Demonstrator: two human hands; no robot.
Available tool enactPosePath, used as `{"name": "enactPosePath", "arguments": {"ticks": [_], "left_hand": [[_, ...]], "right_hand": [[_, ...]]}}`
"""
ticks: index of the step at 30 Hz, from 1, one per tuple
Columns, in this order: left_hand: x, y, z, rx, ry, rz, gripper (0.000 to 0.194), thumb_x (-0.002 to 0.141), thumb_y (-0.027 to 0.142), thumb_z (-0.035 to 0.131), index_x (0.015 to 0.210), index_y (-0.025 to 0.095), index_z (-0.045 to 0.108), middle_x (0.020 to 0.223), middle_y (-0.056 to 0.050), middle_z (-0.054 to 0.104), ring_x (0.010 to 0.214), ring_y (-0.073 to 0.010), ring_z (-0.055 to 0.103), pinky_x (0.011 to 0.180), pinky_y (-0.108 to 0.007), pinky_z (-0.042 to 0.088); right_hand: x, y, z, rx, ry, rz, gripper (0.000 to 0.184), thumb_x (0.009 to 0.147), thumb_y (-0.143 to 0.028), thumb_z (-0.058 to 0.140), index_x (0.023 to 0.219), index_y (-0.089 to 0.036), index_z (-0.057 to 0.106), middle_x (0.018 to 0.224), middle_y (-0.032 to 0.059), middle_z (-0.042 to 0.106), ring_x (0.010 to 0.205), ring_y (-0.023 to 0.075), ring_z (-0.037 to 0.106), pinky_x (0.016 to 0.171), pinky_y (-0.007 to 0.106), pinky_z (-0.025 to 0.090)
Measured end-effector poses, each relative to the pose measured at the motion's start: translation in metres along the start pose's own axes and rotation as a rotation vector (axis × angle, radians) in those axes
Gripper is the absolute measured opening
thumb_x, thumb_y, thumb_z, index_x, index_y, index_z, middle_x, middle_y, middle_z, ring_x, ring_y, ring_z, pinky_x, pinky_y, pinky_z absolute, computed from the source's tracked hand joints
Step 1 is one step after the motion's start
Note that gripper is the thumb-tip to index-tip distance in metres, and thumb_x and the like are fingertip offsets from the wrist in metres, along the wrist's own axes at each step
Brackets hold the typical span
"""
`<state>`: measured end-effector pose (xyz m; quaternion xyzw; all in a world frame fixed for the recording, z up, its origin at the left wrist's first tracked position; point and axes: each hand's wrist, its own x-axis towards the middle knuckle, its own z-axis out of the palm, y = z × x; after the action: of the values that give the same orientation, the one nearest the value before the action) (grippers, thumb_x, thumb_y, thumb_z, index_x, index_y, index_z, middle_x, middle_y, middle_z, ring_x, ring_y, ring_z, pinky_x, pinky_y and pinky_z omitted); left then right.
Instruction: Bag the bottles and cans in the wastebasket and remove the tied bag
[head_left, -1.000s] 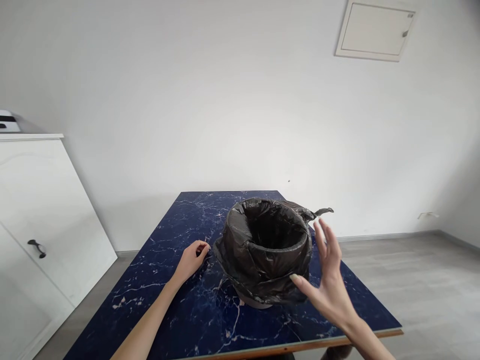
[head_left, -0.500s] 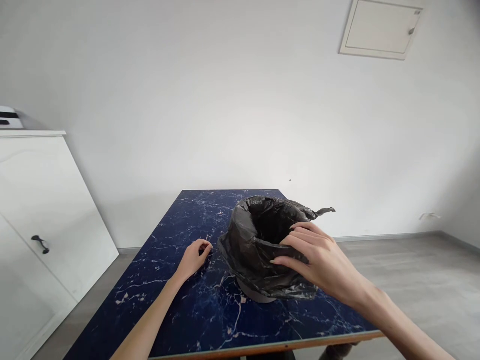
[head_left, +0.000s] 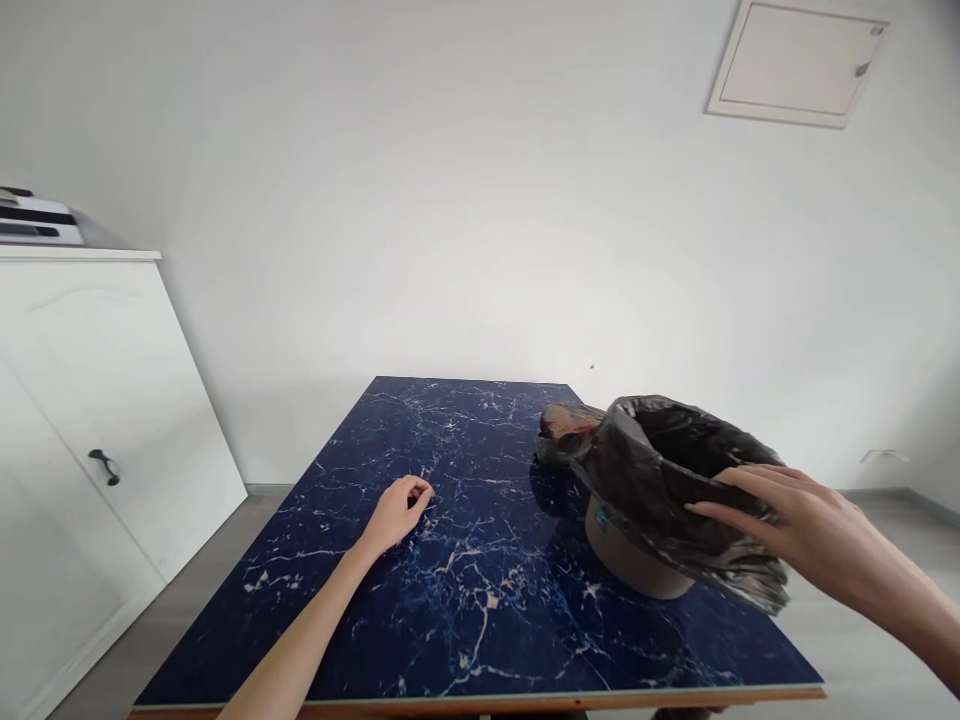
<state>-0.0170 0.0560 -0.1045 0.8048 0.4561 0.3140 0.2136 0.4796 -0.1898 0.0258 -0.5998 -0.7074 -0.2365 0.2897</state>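
A grey trash can [head_left: 637,560] lined with a black plastic garbage bag [head_left: 630,460] is at the table's right side, tilted toward the right. The bag is folded over the rim, and its bunched end sticks out to the left. My right hand [head_left: 787,510] grips the near right rim through the bag, fingers inside the opening and thumb outside. My left hand [head_left: 401,510] rests on the blue marble-patterned table [head_left: 480,640], fingers curled and thumb against them, with nothing visible in it. It is apart from the can.
A white cabinet [head_left: 112,380] with a black handle stands on the left, a white and black device [head_left: 37,220] on top. Behind the table rises a white wall [head_left: 450,200] with a panel door [head_left: 802,60] at upper right. Grey floor shows on both sides.
My right hand has moved the trash can from the table's middle to its right side, turning it so the bag's loose end now points left. My left hand has barely moved.
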Motion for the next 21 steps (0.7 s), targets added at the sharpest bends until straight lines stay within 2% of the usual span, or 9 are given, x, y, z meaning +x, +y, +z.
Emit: {"name": "enactPosePath", "arguments": {"ticks": [2,4,6,9,12,14,16,18,21], "left_hand": [[0.000,0.000,0.000,-0.002,0.000,0.006,0.042,0.101,0.060,0.052,0.102,0.025,0.075,0.106,-0.010,0.078,0.100,-0.0300,0.073,0.095,-0.044,0.057],[0.000,0.000,0.000,-0.004,0.002,0.009,0.042,0.101,0.060,0.052,0.103,0.024,0.075,0.106,-0.011,0.078,0.100,-0.0303,0.073,0.095,-0.044,0.057],[0.000,0.000,0.000,-0.004,0.005,0.012,0.043,0.101,0.060,0.052,0.102,0.024,0.075,0.105,-0.011,0.078,0.099,-0.0305,0.072,0.094,-0.045,0.057],[0.001,-0.001,0.001,-0.005,0.005,0.017,0.043,0.101,0.061,0.053,0.102,0.025,0.076,0.105,-0.010,0.078,0.099,-0.0304,0.072,0.094,-0.044,0.057],[0.001,0.000,0.000,-0.004,-0.001,0.015,0.043,0.101,0.061,0.053,0.103,0.025,0.075,0.107,-0.010,0.077,0.101,-0.0298,0.072,0.094,-0.043,0.057],[0.001,0.000,0.000,-0.003,-0.007,0.009,0.043,0.102,0.061,0.053,0.103,0.025,0.075,0.108,-0.010,0.077,0.101,-0.0294,0.072,0.093,-0.042,0.057],[0.002,0.001,0.000,0.000,-0.015,0.004,0.043,0.102,0.062,0.053,0.103,0.025,0.075,0.108,-0.010,0.077,0.100,-0.0293,0.073,0.091,-0.041,0.058],[0.002,0.001,-0.001,0.004,-0.020,0.003,0.043,0.102,0.062,0.053,0.103,0.025,0.075,0.107,-0.010,0.077,0.100,-0.0294,0.073,0.089,-0.040,0.058],[0.003,0.000,-0.001,0.015,-0.018,0.008,0.043,0.103,0.061,0.051,0.102,0.025,0.074,0.108,-0.010,0.076,0.100,-0.0296,0.072,0.091,-0.041,0.057]], "right_hand": [[-0.002,0.011,0.006,-0.045,0.008,0.027,0.056,0.102,-0.077,0.049,0.105,-0.030,0.078,0.104,0.0117,0.081,0.093,0.0370,0.077,0.070,0.047,0.058],[-0.002,0.004,0.011,-0.064,0.076,0.051,0.052,0.104,-0.072,0.049,0.114,-0.029,0.076,0.110,0.0129,0.079,0.101,0.0374,0.076,0.082,0.052,0.059],[0.000,-0.019,0.017,-0.043,0.226,0.059,0.048,0.104,-0.064,0.058,0.131,-0.027,0.071,0.124,0.0145,0.074,0.119,0.0415,0.070,0.100,0.063,0.056],[-0.001,-0.069,0.030,0.083,0.443,-0.049,0.044,0.098,-0.027,0.073,0.142,-0.028,0.065,0.137,0.0126,0.068,0.135,0.0382,0.064,0.118,0.068,0.046],[-0.001,-0.107,0.053,0.228,0.333,-0.191,0.052,0.096,-0.012,0.070,0.144,-0.030,0.063,0.140,0.0092,0.069,0.136,0.0332,0.064,0.120,0.064,0.049],[0.004,-0.119,0.081,0.344,0.181,-0.153,0.051,0.100,-0.016,0.065,0.149,-0.029,0.058,0.153,0.0103,0.062,0.146,0.0325,0.056,0.123,0.062,0.048],[0.011,-0.124,0.118,0.473,0.072,0.041,0.047,0.105,-0.028,0.060,0.152,-0.029,0.055,0.162,0.0118,0.053,0.153,0.0332,0.048,0.125,0.062,0.044],[0.020,-0.127,0.161,0.636,0.073,0.370,0.046,0.107,-0.040,0.055,0.151,-0.026,0.054,0.162,0.0153,0.052,0.153,0.0340,0.049,0.123,0.061,0.046],[0.029,-0.137,0.223,0.701,0.048,0.438,0.046,0.107,-0.043,0.049,0.146,-0.021,0.056,0.156,0.0190,0.058,0.144,0.0348,0.059,0.119,0.060,0.050]]}}
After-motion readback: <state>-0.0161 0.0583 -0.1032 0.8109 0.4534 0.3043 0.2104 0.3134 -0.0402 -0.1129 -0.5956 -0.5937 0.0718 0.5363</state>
